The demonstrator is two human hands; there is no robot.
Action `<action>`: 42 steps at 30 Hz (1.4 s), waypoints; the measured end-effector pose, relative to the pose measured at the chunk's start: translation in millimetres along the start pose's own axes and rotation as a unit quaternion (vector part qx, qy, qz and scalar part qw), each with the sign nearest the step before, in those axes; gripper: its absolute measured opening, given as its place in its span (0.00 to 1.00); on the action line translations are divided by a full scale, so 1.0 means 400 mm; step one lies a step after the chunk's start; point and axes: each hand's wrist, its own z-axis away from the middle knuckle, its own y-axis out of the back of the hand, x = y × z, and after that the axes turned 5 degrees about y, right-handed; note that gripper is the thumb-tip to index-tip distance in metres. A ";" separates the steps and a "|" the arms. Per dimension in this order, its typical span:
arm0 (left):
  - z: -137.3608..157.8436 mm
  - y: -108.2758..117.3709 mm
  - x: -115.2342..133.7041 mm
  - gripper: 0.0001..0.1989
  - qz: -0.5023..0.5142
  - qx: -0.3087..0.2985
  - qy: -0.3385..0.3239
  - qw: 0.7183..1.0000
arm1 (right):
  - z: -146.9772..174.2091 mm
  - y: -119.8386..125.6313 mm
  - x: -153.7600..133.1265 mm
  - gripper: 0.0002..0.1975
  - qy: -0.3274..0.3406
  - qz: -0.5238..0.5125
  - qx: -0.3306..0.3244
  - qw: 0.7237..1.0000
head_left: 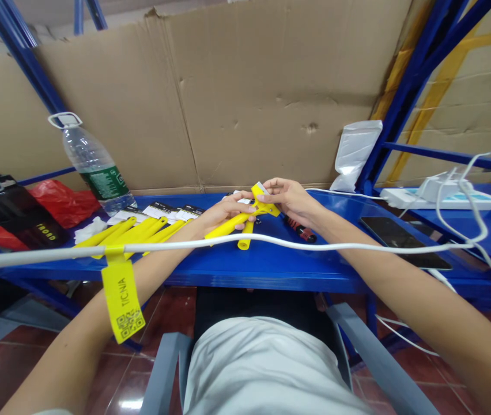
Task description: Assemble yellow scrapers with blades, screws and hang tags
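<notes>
A yellow scraper (227, 226) with a flat metal blade at its head is held above the blue table. My left hand (223, 210) is closed around the neck, with the handle pointing down to the left. At the head, my right hand (287, 197) pinches the blade end between thumb and fingers. Below the held scraper, a second yellow handle (245, 242) shows its round end; the rest is hidden. Several yellow scrapers (144, 231) with black-and-white cards lie in a row left of my left hand. A red and black screwdriver (301, 229) rests beside my right wrist.
A white cable (358, 246) with a yellow tag (123, 300) crosses in front of my forearms. A water bottle (98, 164) and black case (7, 207) stand left. A phone (401, 239) and power strip (439, 199) lie right. Cardboard (271, 104) walls the back.
</notes>
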 end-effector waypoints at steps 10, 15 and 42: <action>0.005 -0.004 0.003 0.26 -0.005 -0.008 -0.045 0.999 | 0.008 -0.011 -0.008 0.24 0.058 -0.030 -0.016 0.998; 0.008 -0.006 0.002 0.26 0.001 -0.015 -0.053 0.998 | 0.009 -0.009 -0.009 0.23 0.088 -0.026 -0.009 0.996; 0.014 0.006 -0.002 0.22 0.035 -0.056 -0.044 0.997 | 0.014 -0.002 -0.020 0.20 0.121 0.019 0.001 0.992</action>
